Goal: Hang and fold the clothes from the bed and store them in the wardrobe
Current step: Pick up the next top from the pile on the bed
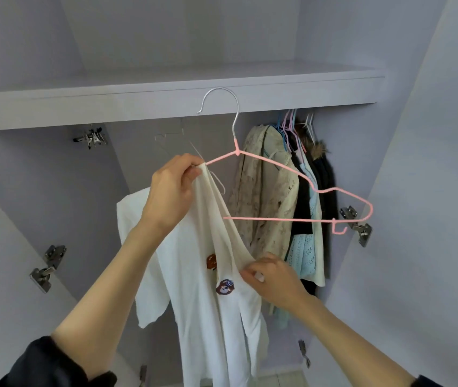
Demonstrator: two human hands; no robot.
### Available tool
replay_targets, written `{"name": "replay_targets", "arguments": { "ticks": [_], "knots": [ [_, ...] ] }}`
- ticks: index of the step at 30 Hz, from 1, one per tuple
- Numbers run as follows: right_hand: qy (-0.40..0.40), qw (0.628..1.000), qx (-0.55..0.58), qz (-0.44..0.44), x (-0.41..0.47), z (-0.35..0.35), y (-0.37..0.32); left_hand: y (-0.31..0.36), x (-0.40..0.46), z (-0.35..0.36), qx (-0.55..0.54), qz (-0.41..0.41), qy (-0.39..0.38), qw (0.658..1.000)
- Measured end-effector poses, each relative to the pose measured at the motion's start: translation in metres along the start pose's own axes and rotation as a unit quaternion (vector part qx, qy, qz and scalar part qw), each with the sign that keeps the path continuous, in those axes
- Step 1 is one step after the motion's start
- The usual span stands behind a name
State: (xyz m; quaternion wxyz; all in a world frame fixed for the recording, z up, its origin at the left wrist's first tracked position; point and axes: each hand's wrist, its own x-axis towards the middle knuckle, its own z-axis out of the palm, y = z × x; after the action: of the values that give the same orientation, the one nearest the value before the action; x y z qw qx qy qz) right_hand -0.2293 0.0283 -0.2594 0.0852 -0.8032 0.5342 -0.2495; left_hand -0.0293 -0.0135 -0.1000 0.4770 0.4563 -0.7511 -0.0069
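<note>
I face the open pale lilac wardrobe (417, 135), its shelf above the rail. My left hand (170, 188) has its grip pinched on one end of the pink wire hanger with a silver hook (317, 191) and the white patched cotton shirt (200, 275) there. My right hand (271, 276) pinches the shirt's edge lower down. The shirt is only half on, I judge, and not yet hung beside the 1 cluster of hung garments (278, 208). The bed is out of view, and the rail is hidden.
</note>
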Motion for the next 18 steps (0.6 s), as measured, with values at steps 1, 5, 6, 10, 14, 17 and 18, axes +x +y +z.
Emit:
{"name": "replay_targets", "arguments": {
  "ticks": [1,5,6,10,14,17,18],
  "knots": [
    [0.019,1.0,-0.01,-0.006,-0.002,-0.001,0.005,-0.001,0.0,-0.003,-0.002,-0.008,0.006,1.0],
    [0.032,0.998,-0.06,-0.015,-0.008,-0.014,0.027,-0.011,-0.003,-0.013,-0.005,-0.041,0.012,0.999],
    [0.022,0.998,-0.06,-0.009,-0.009,-0.019,0.035,-0.016,-0.006,-0.016,0.001,-0.051,0.008,0.999],
    [0.03,0.996,-0.082,0.009,-0.009,-0.059,0.064,-0.043,-0.021,-0.023,0.038,-0.091,-0.009,0.995],
    [0.023,0.99,-0.138,-0.014,0.0,-0.101,0.074,-0.061,-0.031,-0.02,0.051,-0.123,-0.024,0.991],
    [0.048,0.982,-0.175,-0.05,0.009,-0.119,0.063,-0.068,-0.034,-0.024,0.065,-0.119,-0.011,0.991],
    [0.056,0.98,-0.18,-0.06,0.011,-0.123,0.058,-0.069,-0.035,-0.026,0.073,-0.108,-0.004,0.991]
  ]
}}
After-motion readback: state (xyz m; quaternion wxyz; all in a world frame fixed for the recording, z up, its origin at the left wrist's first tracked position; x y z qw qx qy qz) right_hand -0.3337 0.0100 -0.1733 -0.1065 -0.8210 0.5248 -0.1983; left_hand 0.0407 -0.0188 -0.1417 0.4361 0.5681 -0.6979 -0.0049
